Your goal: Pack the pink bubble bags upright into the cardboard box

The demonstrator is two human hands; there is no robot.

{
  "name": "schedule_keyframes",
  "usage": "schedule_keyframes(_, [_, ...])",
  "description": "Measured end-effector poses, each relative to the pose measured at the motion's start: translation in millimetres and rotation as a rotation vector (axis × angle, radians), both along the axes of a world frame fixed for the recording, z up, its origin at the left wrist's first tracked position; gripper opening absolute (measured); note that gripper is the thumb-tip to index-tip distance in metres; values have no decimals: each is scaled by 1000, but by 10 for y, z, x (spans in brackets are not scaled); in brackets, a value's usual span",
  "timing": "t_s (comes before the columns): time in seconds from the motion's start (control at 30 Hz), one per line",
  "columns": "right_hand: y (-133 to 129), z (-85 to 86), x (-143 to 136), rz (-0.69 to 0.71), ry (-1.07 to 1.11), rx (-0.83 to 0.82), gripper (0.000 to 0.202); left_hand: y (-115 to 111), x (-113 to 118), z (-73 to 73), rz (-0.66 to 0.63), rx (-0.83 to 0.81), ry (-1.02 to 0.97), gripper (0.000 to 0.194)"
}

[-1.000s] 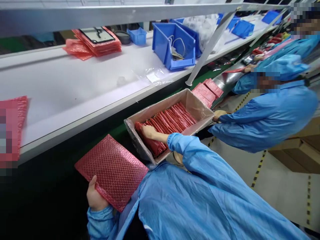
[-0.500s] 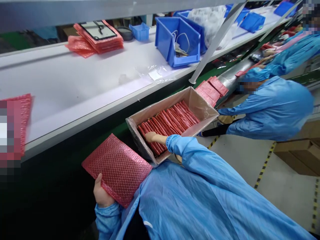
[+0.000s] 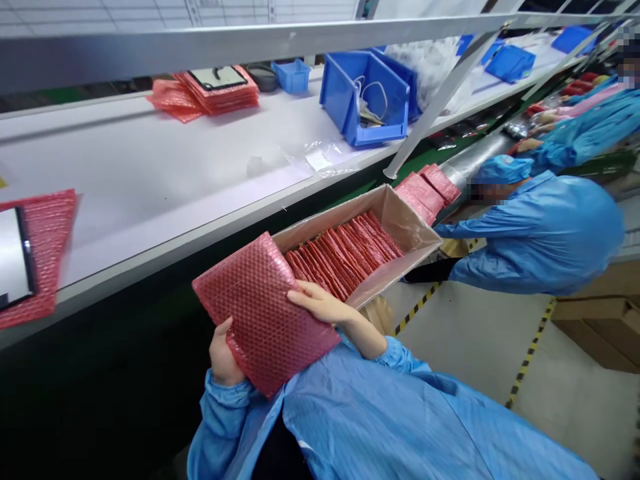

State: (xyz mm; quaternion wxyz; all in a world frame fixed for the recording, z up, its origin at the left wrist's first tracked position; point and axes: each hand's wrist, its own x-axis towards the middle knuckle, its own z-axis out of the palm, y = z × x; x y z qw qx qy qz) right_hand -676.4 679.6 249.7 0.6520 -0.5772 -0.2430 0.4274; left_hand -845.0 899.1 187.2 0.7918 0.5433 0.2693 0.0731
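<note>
I hold a red bubble-wrap pouch (image 3: 260, 313) flat in front of me with both hands. My left hand (image 3: 223, 357) grips its near left edge. My right hand (image 3: 320, 303) grips its right edge, fingers on top. Just beyond the pouch stands a cardboard box (image 3: 410, 230) lined with clear plastic. A row of red pouches (image 3: 350, 250) stands on edge inside it. Both my arms are in blue sleeves.
A white workbench (image 3: 150, 167) runs along the left with a red pouch stack (image 3: 220, 93), blue bins (image 3: 370, 100) and a panel on red wrap (image 3: 35, 260). More red pouches (image 3: 427, 187) lie past the box. A person in blue (image 3: 540, 233) bends at right. Cardboard boxes (image 3: 600, 327) stand on the floor.
My right hand left the row of pouches in the box and came back onto the pouch's right edge. My left hand raised the pouch up and right, toward the box.
</note>
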Motion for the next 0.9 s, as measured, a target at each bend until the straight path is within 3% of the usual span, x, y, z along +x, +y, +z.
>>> schedule_keyframes(0.07, [-234,39,-15,-275,33,-58,60,-172,233,68,-120,25,2,69])
schedule_keyframes(0.17, [-681,165,130,-591,-111,-174,60,-409,428,84,-236,132,6,66])
schedule_keyframes(0.27, [-1011,310,308,-671,-357,-270,59,-550,436,-23,-361,727,16,63])
schedule_keyframes(0.3, [-1050,331,355,-646,-431,-319,58,-573,414,-67,-401,909,34,61])
schedule_keyframes(0.37, [-995,301,433,-553,-547,-450,57,-595,358,-146,-445,1067,95,59])
schedule_keyframes(0.47, [-647,92,519,-331,-640,-654,51,-603,283,-221,-442,1055,117,62])
schedule_keyframes(0.6, [-23,-321,556,-26,-722,-932,44,-640,233,-285,-449,1042,99,61])
schedule_keyframes(0.7, [269,-542,554,83,-783,-1056,52,-670,223,-323,-441,1011,115,61])
schedule_keyframes(0.8, [296,-573,628,148,-855,-1095,56,-680,226,-344,-455,986,133,63])
schedule_keyframes(0.9, [184,-477,755,187,-870,-1156,54,-692,242,-346,-460,955,143,66])
